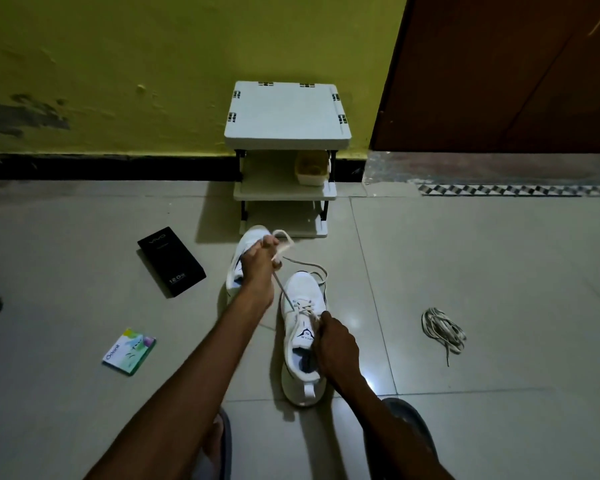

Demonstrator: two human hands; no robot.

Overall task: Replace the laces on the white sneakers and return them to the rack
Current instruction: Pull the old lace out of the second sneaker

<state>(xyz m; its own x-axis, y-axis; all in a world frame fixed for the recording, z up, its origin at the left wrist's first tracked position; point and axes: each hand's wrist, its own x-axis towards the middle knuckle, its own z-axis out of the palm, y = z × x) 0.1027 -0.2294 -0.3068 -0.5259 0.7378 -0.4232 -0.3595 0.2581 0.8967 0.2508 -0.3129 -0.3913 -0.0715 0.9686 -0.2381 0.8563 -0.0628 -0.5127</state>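
On the tiled floor (pixel 465 258) in front of the white shoe rack (pixel 284 116), the near sneaker (pixel 300 296) lies between the two hands, a short way out from the rack's bottom shelf. The left hand (pixel 258 261) is raised between this shoe and the rack, its fingers closed round a pale lace (pixel 284 289). The lace runs taut from the fist down to the front eyelets, and a loose loop of it spills over the top of the hand. The right hand (pixel 335 344) rests against the shoe's right flank beside the tongue, on the side away from the rack. Its fingers are curled onto the eyelet edge; whether they also pinch the lace there cannot be told.

The near sneaker is white mesh with a thick white sole, a heel pull tab and a dark logo on the tongue. Only its front eyelets are laced. Its long axis runs straight toward the rack, toe to the rack and heel to the person.

The second sneaker (pixel 248 242), also white, lies closer to the rack, partly behind the left hand, with its toe slanted toward the rack's left leg.

Right of the rack and further out lies a bundle of loose laces (pixel 442 330). To the left lie a black phone box (pixel 171 261) and, further out, a green Odonil packet (pixel 129 351).
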